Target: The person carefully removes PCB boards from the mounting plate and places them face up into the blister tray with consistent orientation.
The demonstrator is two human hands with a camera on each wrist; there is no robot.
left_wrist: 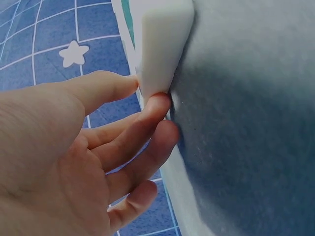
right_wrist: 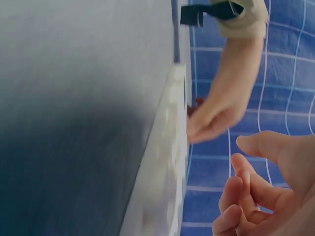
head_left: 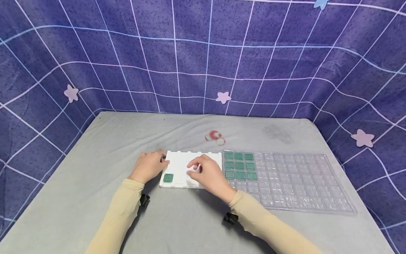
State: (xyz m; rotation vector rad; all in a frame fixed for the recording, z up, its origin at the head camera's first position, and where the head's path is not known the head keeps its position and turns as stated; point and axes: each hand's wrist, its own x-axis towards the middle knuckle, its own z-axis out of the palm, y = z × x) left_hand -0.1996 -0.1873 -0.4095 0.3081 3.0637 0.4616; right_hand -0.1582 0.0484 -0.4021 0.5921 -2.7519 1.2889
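A white rectangular slab [head_left: 179, 165] with small notches along its edges lies on the table, one green circuit board [head_left: 168, 177] at its near left corner. My left hand [head_left: 149, 165] holds the slab's left edge; in the left wrist view the thumb [left_wrist: 125, 86] touches one side of the white slab [left_wrist: 165, 39] and a fingertip the other. Over the slab's right half hovers my right hand [head_left: 210, 175], thumb and forefinger apart. Nothing shows between these fingers in the right wrist view, where the right hand [right_wrist: 268, 182] is bent loosely.
Right of the slab lies a clear plastic tray [head_left: 301, 183] with many pockets; several green circuit boards [head_left: 240, 165] fill its far left pockets. Red ring-shaped marks [head_left: 215, 135] are on the grey cloth [head_left: 152, 130] behind the slab. A blue gridded curtain [head_left: 193, 56] encloses the table.
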